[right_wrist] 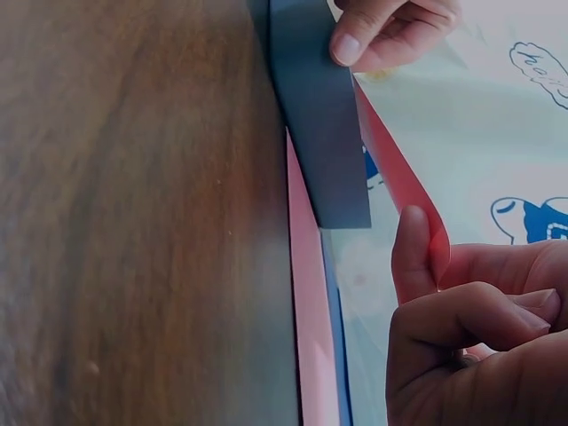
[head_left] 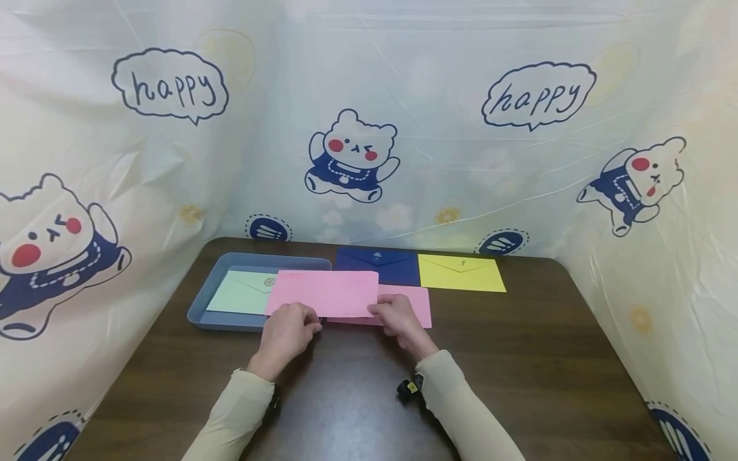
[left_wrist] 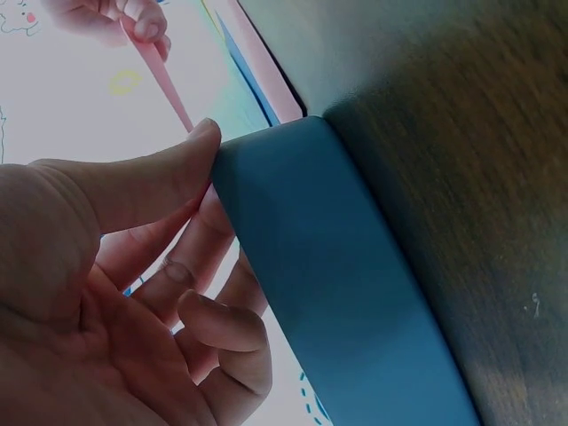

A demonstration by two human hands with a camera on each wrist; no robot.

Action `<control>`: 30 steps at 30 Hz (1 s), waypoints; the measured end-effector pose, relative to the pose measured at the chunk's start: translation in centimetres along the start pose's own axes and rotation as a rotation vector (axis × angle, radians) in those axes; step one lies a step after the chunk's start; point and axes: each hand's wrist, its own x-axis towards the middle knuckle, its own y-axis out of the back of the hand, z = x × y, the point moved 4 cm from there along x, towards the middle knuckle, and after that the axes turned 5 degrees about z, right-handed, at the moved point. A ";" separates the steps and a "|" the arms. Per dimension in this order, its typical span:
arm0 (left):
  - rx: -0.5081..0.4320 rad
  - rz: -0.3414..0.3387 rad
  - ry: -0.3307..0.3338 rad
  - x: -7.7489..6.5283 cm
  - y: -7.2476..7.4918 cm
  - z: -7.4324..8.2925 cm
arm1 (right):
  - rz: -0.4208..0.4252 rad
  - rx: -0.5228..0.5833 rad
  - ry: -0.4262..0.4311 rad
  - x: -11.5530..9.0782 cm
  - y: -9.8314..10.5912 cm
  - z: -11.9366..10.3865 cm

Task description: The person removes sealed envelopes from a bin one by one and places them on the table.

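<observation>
A pink envelope (head_left: 325, 293) is raised over the right part of a blue-grey tray (head_left: 200, 306), small printed marks along its top left. My left hand (head_left: 288, 333) pinches its lower left corner between thumb and fingers, right at the tray's front wall (left_wrist: 328, 266). At the other end, my right hand (head_left: 400, 320) pinches the lower right corner with thumb and curled fingers. A pale green envelope (head_left: 236, 294) lies in the tray, partly covered by the raised one in the head view. Under and behind my right hand, a second pink envelope (head_left: 416, 304) lies on the table.
Right of the tray, a dark blue envelope (head_left: 377, 266) lies at the back of the brown wooden table (head_left: 519, 358). A yellow envelope (head_left: 461, 272) lies beside it. A printed curtain (head_left: 438, 160) surrounds the table's back and sides.
</observation>
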 end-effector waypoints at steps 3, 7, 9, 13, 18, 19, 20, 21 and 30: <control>-0.002 -0.006 0.011 0.1 0.0 0.0 | 0.003 -0.008 0.002 0.0 0.4 0.0; -0.007 -0.011 0.020 0.1 0.0 0.0 | 0.007 -0.014 0.001 0.0 1.0 0.1; -0.010 -0.014 0.023 0.1 0.0 0.0 | 0.008 -0.011 -0.005 0.0 1.3 0.2; -0.017 -0.020 0.026 0.0 0.0 0.0 | 0.018 -0.011 -0.012 0.0 2.0 0.5; -0.020 -0.027 0.026 0.0 -0.1 0.0 | 0.030 -0.008 -0.018 -0.1 3.0 0.7; -0.020 -0.029 0.026 0.0 -0.1 0.0 | 0.031 -0.005 -0.019 -0.1 3.2 0.8; -0.018 -0.030 0.026 0.0 -0.1 0.0 | 0.029 -0.002 -0.019 -0.1 3.3 0.9; -0.017 -0.032 0.026 0.0 -0.1 0.0 | 0.028 0.000 -0.021 -0.1 3.4 0.9; -0.008 -0.031 0.029 0.0 -0.1 0.0 | 0.023 0.007 -0.037 -0.5 4.1 1.3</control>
